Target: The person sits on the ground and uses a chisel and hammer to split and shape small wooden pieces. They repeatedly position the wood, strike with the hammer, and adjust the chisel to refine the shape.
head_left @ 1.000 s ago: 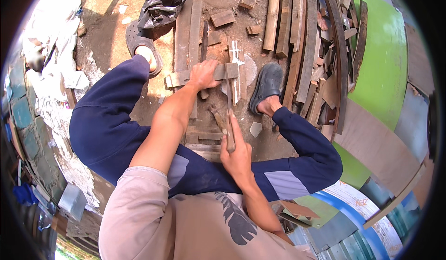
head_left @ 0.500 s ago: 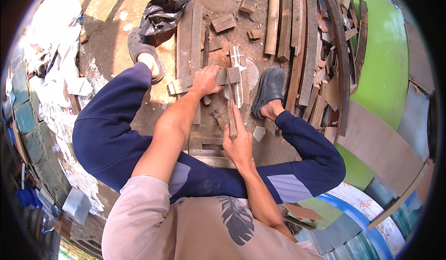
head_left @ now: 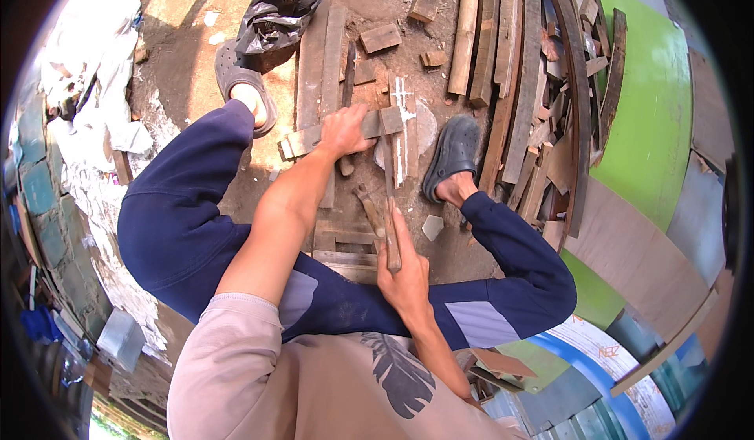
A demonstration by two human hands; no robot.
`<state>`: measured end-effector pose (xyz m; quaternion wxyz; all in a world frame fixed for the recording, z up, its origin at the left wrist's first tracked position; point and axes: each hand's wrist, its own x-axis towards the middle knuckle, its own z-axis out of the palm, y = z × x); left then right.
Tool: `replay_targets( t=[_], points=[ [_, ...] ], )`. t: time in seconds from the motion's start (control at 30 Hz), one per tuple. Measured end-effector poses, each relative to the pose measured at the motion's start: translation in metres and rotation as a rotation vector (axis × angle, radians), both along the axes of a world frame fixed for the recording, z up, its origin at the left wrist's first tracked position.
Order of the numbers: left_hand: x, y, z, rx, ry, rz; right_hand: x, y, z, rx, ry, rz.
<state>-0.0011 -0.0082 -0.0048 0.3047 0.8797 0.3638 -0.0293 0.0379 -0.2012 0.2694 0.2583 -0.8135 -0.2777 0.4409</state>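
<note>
My left hand (head_left: 345,131) is closed round a short wooden board (head_left: 303,141) and presses it down at an angle over other timber. My right hand (head_left: 404,271) grips the wooden handle of a hand saw (head_left: 393,243). Its narrow blade, seen nearly edge-on, runs away from me to the board's right end, close to my left hand; the teeth are too small to make out. Beneath that end lies a piece of wood with white painted stripes (head_left: 402,157). A small wooden-handled tool (head_left: 367,207) rests on the ground beside the saw.
Long planks (head_left: 312,71) lie ahead of me, with offcut blocks (head_left: 381,38) to their right. A black plastic bag (head_left: 279,16) is by my left shoe. Stacked timber (head_left: 518,86) and a green panel (head_left: 644,110) stand at the right; white sheeting (head_left: 90,63) lies at the left.
My right hand has drawn the saw back toward my body, so more of its blade shows on the near side of the board. My left hand stays on the board.
</note>
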Motion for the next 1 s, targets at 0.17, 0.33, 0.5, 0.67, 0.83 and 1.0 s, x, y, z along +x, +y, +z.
replay_targets(
  t=[0.17,0.33,0.5,0.67,0.83,1.0],
  points=[
    [-0.002,0.001,-0.003,0.035,-0.042,-0.019,0.010,-0.007,-0.015,0.155,-0.110,0.034],
    [0.004,0.006,0.011,-0.033,0.016,-0.012,0.036,0.047,-0.056,0.053,-0.050,0.025],
    [0.004,0.001,0.004,0.010,-0.006,-0.017,0.002,-0.027,-0.001,0.156,-0.100,0.070],
    [0.001,0.001,0.002,0.008,-0.046,0.014,0.037,0.027,-0.054,0.108,-0.063,0.046],
    [0.003,0.003,0.008,-0.013,0.058,0.002,0.022,0.002,-0.018,0.080,-0.003,-0.011],
    [0.000,-0.002,-0.001,0.035,-0.041,0.023,0.025,-0.004,-0.022,0.106,0.002,-0.042]
  ],
)
